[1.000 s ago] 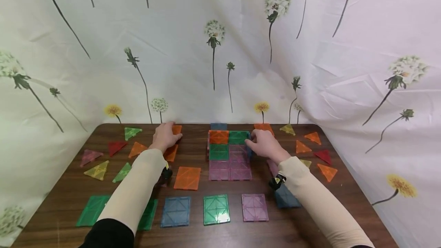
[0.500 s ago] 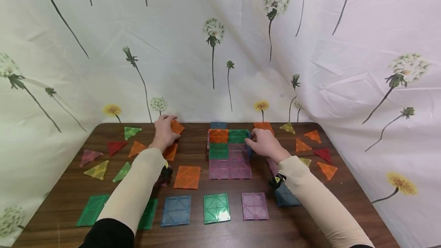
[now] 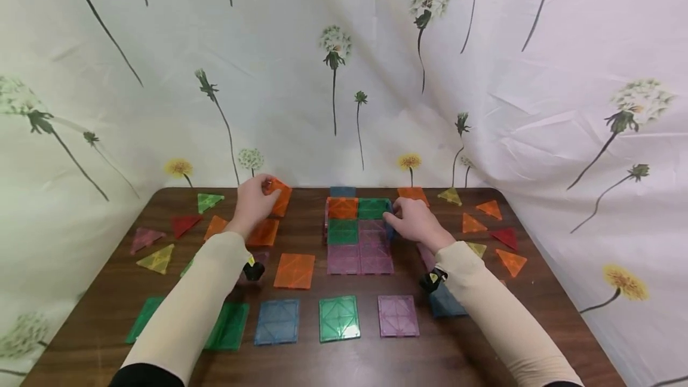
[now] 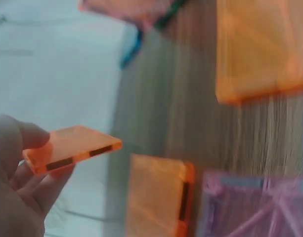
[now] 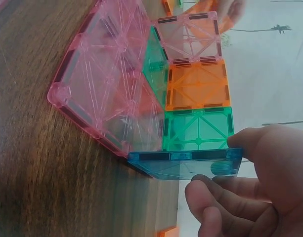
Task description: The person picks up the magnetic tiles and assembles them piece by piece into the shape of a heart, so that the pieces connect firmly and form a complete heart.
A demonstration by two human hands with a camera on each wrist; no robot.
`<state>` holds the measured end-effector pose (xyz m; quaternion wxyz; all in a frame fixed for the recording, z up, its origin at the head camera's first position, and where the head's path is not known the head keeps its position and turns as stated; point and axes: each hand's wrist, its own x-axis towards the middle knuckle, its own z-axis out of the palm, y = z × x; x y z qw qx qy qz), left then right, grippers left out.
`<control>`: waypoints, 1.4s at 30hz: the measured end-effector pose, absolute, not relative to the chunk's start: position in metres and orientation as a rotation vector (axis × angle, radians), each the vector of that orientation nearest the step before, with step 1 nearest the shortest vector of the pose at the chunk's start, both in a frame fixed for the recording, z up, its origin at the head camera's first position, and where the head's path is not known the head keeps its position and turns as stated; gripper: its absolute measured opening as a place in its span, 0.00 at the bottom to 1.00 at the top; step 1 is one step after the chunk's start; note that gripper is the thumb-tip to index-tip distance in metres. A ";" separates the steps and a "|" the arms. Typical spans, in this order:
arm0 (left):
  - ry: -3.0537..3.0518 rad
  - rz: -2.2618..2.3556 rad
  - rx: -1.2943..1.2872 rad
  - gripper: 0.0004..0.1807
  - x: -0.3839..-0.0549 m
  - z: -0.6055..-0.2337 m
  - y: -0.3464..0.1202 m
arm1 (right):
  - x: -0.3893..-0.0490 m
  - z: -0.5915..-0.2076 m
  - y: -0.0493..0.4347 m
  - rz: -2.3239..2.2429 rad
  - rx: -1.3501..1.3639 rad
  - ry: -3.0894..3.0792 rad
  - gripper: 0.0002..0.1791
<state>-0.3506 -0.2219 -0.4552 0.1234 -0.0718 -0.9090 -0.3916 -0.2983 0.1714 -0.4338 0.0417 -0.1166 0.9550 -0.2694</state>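
Note:
My left hand (image 3: 252, 202) pinches an orange square magnetic tile (image 4: 77, 145) between thumb and fingers, raised and tilted at the table's back left. The right hand (image 3: 416, 223) pinches the blue magnetic tile (image 5: 186, 168), which stands as the right side of a tile structure; the thumb is at its inner face, fingertips outside. Flat pink tiles (image 3: 360, 258) form the front of this structure. Along its back stand an orange tile (image 5: 198, 86) and a green tile (image 5: 198, 129), and a pink tile (image 5: 191, 37) shows on its left side.
Loose orange squares (image 3: 294, 271) lie left of the structure. A front row holds blue (image 3: 276, 322), green (image 3: 338, 319) and pink (image 3: 398, 316) squares. Triangles, among them a red one (image 3: 505, 236), are scattered at both sides. A flowered cloth (image 3: 290, 76) hangs behind the table.
My left hand has lifted the orange tile from the back left of the table, tilting it up and toward the right. The right hand stays at the blue tile.

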 end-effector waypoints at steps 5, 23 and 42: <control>-2.663 -1.151 -0.320 0.15 -0.322 -0.427 -0.200 | -0.299 -0.431 0.172 -0.832 -0.381 2.924 0.21; -2.730 -1.144 -0.539 0.10 -0.235 -0.415 -0.135 | -0.292 -0.429 0.174 -0.802 -0.376 2.931 0.19; -2.886 -1.158 -0.307 0.14 -0.237 -0.442 -0.118 | -0.289 -0.429 0.168 -0.748 -0.379 2.940 0.18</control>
